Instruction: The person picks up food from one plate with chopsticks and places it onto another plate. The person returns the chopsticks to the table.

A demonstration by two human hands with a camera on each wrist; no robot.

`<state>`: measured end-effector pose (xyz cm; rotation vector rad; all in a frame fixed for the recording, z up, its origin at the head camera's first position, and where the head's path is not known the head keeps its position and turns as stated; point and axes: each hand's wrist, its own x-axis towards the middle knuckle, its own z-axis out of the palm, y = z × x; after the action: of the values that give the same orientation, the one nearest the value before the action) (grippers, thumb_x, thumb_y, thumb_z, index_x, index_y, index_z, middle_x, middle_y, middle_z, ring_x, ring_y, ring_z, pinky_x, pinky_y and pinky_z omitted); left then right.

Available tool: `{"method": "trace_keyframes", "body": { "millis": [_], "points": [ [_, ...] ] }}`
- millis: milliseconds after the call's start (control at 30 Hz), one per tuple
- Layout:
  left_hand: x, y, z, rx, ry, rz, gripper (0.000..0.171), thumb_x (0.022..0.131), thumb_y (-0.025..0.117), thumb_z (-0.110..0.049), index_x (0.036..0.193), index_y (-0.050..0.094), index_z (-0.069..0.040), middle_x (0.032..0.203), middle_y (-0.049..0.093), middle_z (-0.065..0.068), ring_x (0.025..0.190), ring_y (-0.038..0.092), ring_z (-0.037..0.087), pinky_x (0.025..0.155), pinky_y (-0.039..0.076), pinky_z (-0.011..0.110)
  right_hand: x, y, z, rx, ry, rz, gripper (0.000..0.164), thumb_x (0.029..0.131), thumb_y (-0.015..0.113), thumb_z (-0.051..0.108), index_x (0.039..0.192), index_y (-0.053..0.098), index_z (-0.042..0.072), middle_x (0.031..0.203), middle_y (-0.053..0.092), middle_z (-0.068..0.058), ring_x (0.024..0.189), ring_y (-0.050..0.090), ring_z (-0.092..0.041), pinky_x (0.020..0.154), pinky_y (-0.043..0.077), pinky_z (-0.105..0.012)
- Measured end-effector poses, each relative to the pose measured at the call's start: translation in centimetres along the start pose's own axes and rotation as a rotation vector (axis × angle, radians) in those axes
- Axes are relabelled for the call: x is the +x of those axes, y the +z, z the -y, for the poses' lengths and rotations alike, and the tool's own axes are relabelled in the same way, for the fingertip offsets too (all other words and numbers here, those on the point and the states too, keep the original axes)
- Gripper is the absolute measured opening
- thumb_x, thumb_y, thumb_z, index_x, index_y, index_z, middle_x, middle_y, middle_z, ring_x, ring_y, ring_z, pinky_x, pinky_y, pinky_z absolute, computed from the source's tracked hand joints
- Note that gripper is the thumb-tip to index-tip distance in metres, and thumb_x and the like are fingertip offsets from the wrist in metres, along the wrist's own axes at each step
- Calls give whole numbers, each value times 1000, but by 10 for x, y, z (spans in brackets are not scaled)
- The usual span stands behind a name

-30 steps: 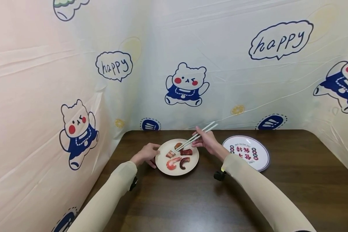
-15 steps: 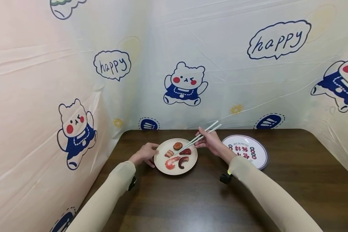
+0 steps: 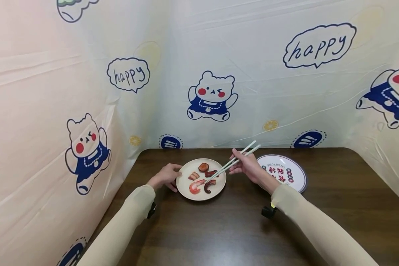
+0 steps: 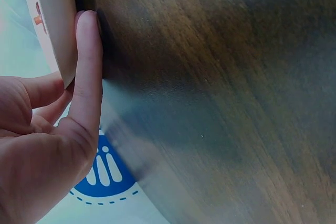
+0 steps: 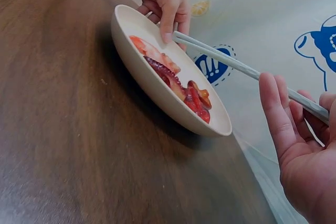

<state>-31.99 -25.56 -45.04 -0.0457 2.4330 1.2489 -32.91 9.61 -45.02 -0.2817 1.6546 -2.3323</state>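
My left hand (image 3: 166,175) holds the left rim of a cream plate (image 3: 184,189), pinching it between thumb and fingers, as the left wrist view shows at close range. On the plate lie a shrimp (image 3: 194,188), a curled octopus tentacle (image 3: 207,189), a small striped meat slice (image 3: 194,176), a round brown slice (image 3: 204,167) and a dark red piece (image 3: 208,173). My right hand (image 3: 249,165) grips a pair of pale chopsticks (image 5: 231,62) to the right of the plate. Their tips point down-left over it, between the shrimp's tail and the tentacle, with no food visibly between them.
A white oval plate (image 3: 297,184) with red lettering stands right of the cream plate, partly behind my right wrist. The dark wooden table (image 3: 199,232) ends at a patterned cloth (image 3: 252,99) hung at the back and sides.
My right hand has shifted right, drawing the chopstick tips from the striped meat slice towards the shrimp's tail and tentacle. My left hand keeps its hold on the plate.
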Motion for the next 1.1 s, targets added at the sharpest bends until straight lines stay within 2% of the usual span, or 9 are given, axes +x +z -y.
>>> {"method": "trace_keyframes", "body": {
  "millis": [200, 367, 700, 1100],
  "points": [
    [-3, 1, -1, -3, 3, 1, 45, 111, 51, -9, 155, 48, 0, 98, 68, 21, 69, 72, 29, 60, 66, 41, -8, -5, 3, -1, -8, -10, 35, 112, 54, 27, 93, 65, -1, 71, 69, -13, 60, 70, -22, 64, 67, -42],
    [-2, 1, -1, -3, 6, -5, 45, 111, 51, -8, 155, 47, 0, 98, 68, 21, 68, 72, 29, 59, 66, 42, -14, -9, 6, -5, -14, -18, 34, 111, 56, 28, 95, 65, -1, 72, 68, -12, 61, 70, -22, 65, 67, -42],
    [-2, 1, 1, 2, -1, -3, 45, 111, 51, -8, 155, 47, 0, 98, 68, 21, 69, 73, 30, 60, 66, 42, -27, -16, 9, -2, -18, 11, 34, 113, 52, 25, 92, 65, 1, 72, 67, -13, 61, 70, -22, 66, 67, -42],
    [1, 0, -1, 10, -13, -1, 46, 111, 53, -10, 155, 48, -2, 100, 68, 21, 71, 73, 29, 62, 66, 41, -39, -30, 17, -42, -49, -31, 34, 112, 55, 28, 94, 67, 1, 72, 69, -13, 63, 72, -21, 66, 67, -43]
  ]
}}
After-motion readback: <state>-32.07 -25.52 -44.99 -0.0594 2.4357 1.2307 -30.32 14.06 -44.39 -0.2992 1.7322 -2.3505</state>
